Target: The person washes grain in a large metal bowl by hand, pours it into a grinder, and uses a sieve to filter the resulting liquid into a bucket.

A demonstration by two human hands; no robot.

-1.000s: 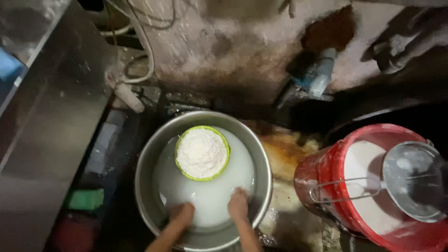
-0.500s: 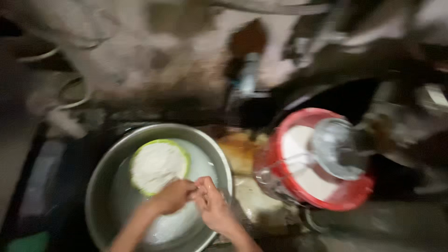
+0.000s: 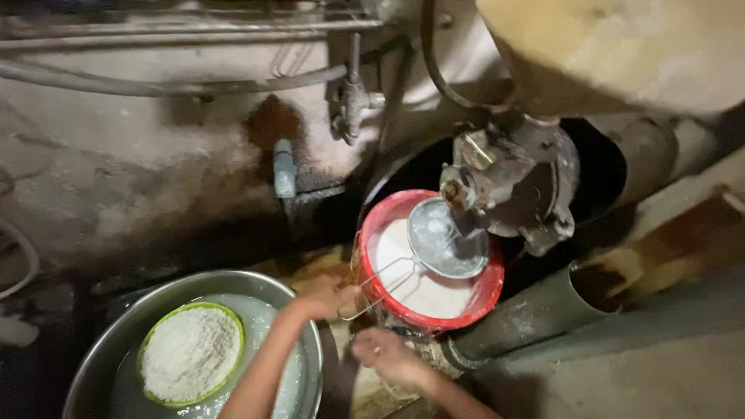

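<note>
Left hand: the left hand (image 3: 330, 295) was at the near rim of the red bucket (image 3: 431, 268), fingers curled at the wire handle end of the strainer (image 3: 448, 237); whether they actually pinched the wire could not be told.
Right hand: the right hand (image 3: 386, 355) hung low, just below the bucket's base, fingers loosely bent and holding nothing visible.
Strainer: it lay across the bucket's mouth over the white liquid, under the spout of the grinding machine (image 3: 512, 182).
Long axis: the handle ran from the mesh bowl down and leftward toward the left hand (the nearer of the two).
Basin: the steel basin (image 3: 132, 330) sat well left, holding milky water and a green bowl (image 3: 191, 353) of white grain, with the left forearm crossing its rim.
</note>
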